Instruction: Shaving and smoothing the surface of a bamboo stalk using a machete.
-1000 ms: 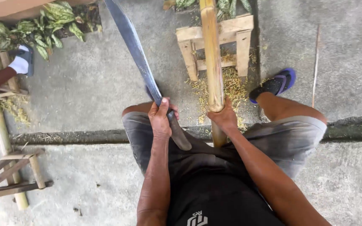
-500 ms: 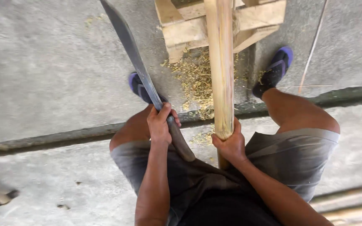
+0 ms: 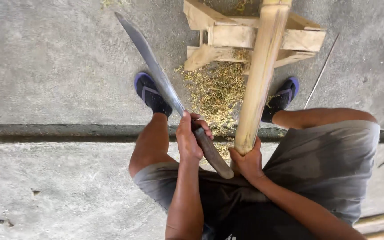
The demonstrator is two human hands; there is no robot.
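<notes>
Hazard: the machete (image 3: 156, 73) blade hangs above the left foot (image 3: 151, 94); a glancing stroke off the bamboo (image 3: 259, 75) could reach leg or hand. Left hand (image 3: 188, 141) is clenched on the handle, blade angled up-left. Right hand (image 3: 247, 161) clasps the bamboo's lower end (upper end on the wooden stand (image 3: 227, 35)).

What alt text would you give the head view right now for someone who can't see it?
A seated person's left hand grips a long knife, blade pointing away, while the right hand holds a bamboo pole resting on a wooden stand. Shavings lie on the concrete floor between their sandalled feet.
</notes>
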